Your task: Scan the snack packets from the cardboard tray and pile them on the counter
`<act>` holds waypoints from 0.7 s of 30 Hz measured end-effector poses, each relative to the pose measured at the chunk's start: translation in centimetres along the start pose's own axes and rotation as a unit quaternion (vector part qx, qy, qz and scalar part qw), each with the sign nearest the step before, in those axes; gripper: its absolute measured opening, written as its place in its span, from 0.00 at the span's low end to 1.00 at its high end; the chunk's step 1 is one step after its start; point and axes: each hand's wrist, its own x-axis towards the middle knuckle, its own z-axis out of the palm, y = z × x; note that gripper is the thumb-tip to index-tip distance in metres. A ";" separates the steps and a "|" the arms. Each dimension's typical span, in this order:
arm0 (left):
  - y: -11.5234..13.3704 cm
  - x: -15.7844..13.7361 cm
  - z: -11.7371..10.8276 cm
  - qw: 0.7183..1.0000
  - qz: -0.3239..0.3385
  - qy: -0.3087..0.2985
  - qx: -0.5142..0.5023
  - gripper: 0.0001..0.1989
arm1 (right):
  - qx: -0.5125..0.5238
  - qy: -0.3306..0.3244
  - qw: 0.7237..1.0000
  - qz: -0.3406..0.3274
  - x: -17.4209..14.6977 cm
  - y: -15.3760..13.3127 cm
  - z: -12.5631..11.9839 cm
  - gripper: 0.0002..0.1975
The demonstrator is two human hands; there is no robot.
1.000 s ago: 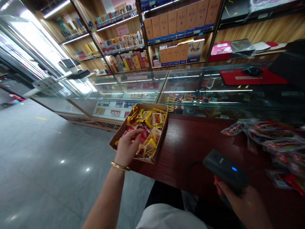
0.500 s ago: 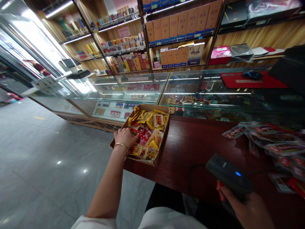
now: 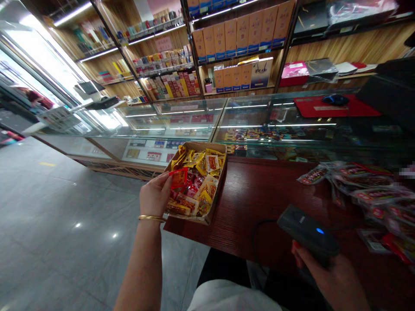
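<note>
- A small red snack packet (image 3: 178,178) is pinched between the thumb and fingertips of the left hand (image 3: 155,196), held just above the near left corner of a cardboard box (image 3: 215,203).
- The box sits at the left end of a dark red wooden counter (image 3: 259,194), its near corner jutting past the edge, and is filled with a jumble of yellow and red packets (image 3: 202,172).
- A gold bangle (image 3: 151,218) circles the left wrist.
- The right hand (image 3: 327,272) is low at the right, its fingers wrapped tight around the grip of a black barcode scanner (image 3: 306,233); a blue light glows on the scanner's top, and its head points toward the box.
- A dark cable (image 3: 256,233) curves over the counter beside the scanner.
- A spread of flat sealed packets (image 3: 366,190) lies on the right part of the counter, well apart from the box.
- Beyond the counter stand glass display cases (image 3: 201,119), with a red mat (image 3: 337,108) and a mouse on the right one.
- Behind them, wooden shelves carry rows of orange cartons (image 3: 236,34).
</note>
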 end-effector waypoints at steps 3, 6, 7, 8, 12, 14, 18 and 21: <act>3.0 -1.7 -0.3 0.993 0.025 0.071 -0.095 0.18 | 0.012 -0.023 1.000 0.005 0.3 0.1 -0.2 0.13; 6.7 -3.9 0.9 0.978 0.038 0.062 -0.196 0.14 | 0.033 0.009 0.999 0.001 0.0 -0.7 0.2 0.12; 7.9 -4.7 1.8 0.969 0.037 0.031 -0.241 0.14 | 0.040 0.024 0.999 -0.003 -0.2 -1.1 0.4 0.12; 9.0 -5.5 2.8 0.957 0.032 -0.007 -0.290 0.13 | 0.041 0.031 0.999 -0.006 -0.4 -1.4 0.6 0.12; 12.1 -8.0 7.5 0.877 -0.019 -0.146 -0.457 0.11 | 0.029 0.027 0.999 -0.013 -0.6 -1.8 0.6 0.13; 12.8 -8.7 9.4 0.849 -0.033 -0.192 -0.492 0.11 | 0.020 0.023 0.999 -0.015 -0.5 -1.5 0.1 0.14; 13.0 -8.8 11.1 0.853 0.007 -0.226 -0.471 0.13 | -0.017 0.004 0.999 -0.037 -0.1 -0.7 -0.8 0.14; 12.7 -8.6 11.2 0.881 0.046 -0.219 -0.417 0.15 | -0.044 0.007 0.997 -0.065 0.1 -0.8 -1.1 0.14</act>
